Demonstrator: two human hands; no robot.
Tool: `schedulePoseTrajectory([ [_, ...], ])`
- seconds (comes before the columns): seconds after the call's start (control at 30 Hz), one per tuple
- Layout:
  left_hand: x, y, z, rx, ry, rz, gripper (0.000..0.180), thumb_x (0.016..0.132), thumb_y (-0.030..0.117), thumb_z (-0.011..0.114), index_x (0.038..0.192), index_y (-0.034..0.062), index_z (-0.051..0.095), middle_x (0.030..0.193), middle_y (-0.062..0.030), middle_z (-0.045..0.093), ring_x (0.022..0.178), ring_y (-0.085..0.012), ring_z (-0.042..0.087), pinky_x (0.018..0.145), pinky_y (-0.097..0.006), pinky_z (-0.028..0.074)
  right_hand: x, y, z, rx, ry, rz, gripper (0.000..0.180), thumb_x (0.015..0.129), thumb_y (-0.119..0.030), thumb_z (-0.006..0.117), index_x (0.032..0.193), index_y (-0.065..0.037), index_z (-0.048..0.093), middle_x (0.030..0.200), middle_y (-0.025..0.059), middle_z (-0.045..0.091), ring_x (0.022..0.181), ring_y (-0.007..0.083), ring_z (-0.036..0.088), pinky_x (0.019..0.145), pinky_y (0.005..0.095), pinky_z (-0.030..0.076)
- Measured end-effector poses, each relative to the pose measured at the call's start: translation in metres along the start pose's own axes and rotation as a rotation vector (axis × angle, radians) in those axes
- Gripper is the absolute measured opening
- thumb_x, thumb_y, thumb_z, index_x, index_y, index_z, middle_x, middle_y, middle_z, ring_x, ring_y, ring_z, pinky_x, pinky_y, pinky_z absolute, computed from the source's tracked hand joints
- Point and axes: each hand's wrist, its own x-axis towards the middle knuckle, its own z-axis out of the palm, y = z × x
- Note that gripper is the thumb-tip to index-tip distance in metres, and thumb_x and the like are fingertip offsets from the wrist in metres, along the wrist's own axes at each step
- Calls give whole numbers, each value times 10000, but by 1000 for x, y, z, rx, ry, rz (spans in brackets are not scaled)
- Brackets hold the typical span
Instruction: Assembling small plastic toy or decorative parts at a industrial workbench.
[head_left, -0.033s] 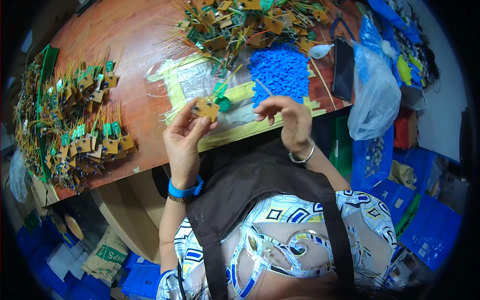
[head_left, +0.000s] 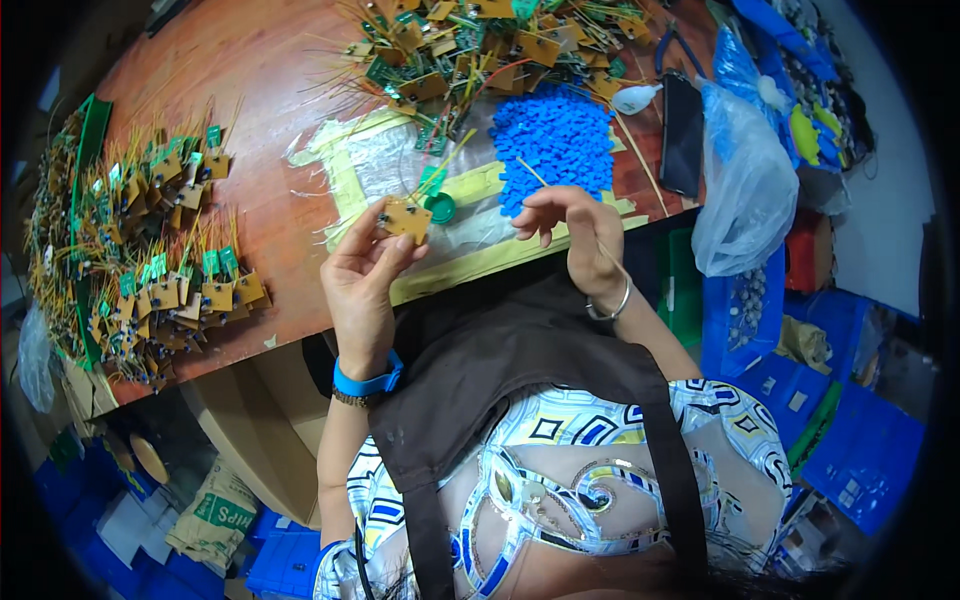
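Observation:
Between the thumb and fingers of my left hand point(head_left: 365, 265) is a brown circuit board point(head_left: 405, 220) with small dark parts on it. Yellow wires and a small green board point(head_left: 432, 182) extend from its far side. A round green cap or shallow dish point(head_left: 441, 208) lies just right of the board. My right hand point(head_left: 580, 235) is closed around a thin wooden stick point(head_left: 533, 173), whose far end points over a pile of small blue plastic pieces point(head_left: 553, 135). Whether the stick's tip touches any piece, I cannot tell.
Heaped wired circuit boards point(head_left: 470, 50) lie at the far side of the table point(head_left: 270, 80). Rows of similar boards point(head_left: 180, 290) stand at the left. A dark phone point(head_left: 682, 135), pliers point(head_left: 680, 48) and a clear plastic bag point(head_left: 745, 215) are at the right.
The stick in my right hand has swung slightly and shows more sharply, its rear end now visible by the wrist. My left hand keeps its hold on the circuit board.

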Motion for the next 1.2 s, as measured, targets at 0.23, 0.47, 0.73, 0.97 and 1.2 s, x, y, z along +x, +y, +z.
schedulePoseTrajectory([
  [0.23,-2,-2,4,-25,17,-9,453,883,-22,642,1314,-62,506,923,-73,628,832,-161,668,800,-297,576,-1,25,-1,-385,-76,-62,175,983,-90,528,985,22,662,918,79,687,758,122,647,692,245,517],
  [0.47,-5,-4,-2,-7,74,10,434,881,-28,638,1299,-53,523,939,-73,616,853,-152,648,795,-306,590,18,17,13,-618,39,-229,98,870,6,650,967,9,666,886,96,683,744,162,646,638,267,495],
  [0.73,-1,-1,4,-29,104,1,402,882,-29,629,1278,-16,558,953,-36,577,892,-147,636,812,-310,587,43,31,29,-917,55,-470,232,705,-22,749,915,-45,653,838,97,644,812,277,602,727,373,442],
  [0.97,-1,-5,0,-21,72,5,417,887,-29,624,1294,-29,537,955,-47,588,881,-147,641,813,-311,587,44,33,29,-902,62,-492,233,687,-4,748,896,-60,661,806,66,642,798,250,602,716,353,419],
  [1.2,0,-19,9,-100,-24,-41,442,894,-25,629,1316,-56,501,984,-86,629,860,-169,673,792,-269,569,34,-15,59,-635,-10,-531,262,656,12,764,879,-99,682,814,44,665,812,226,610,758,346,426],
])
